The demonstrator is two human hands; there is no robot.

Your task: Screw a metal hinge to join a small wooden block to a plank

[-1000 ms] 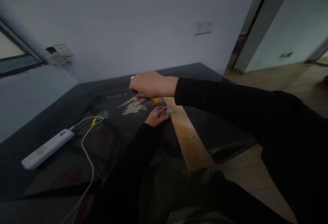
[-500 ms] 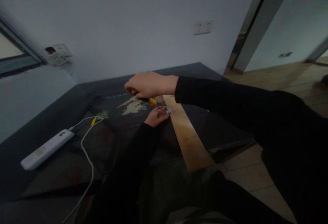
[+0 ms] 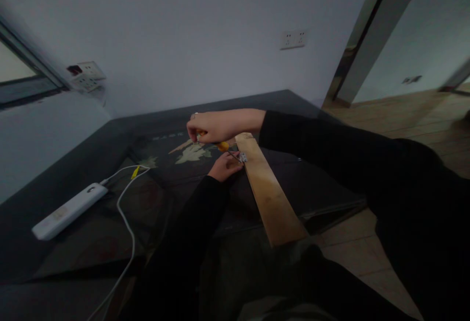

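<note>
My right hand (image 3: 211,126) is closed around the handle of a yellow and black screwdriver (image 3: 223,147). The tool's metal shaft slants down to the right, its tip at a small metal hinge (image 3: 243,157). That hinge sits at the left edge of a wooden board (image 3: 270,189), near the board's far end. Low beside the hinge, my left hand (image 3: 223,166) has its fingers pinched together at the hinge's left side. I cannot make out exactly how much of the hinge the fingers grip. The board lies lengthwise, its near end reaching the table's front edge.
A dark table (image 3: 198,198) with a leaf pattern carries everything. On its left lies a white power strip (image 3: 69,211), and a white cable (image 3: 125,218) with a yellow tag runs off the front edge. A wall with a socket (image 3: 293,39) stands behind.
My right hand has shifted slightly right and down, and its grip on the screwdriver handle has turned. My left hand, the hinge and the board stay nearly where they were.
</note>
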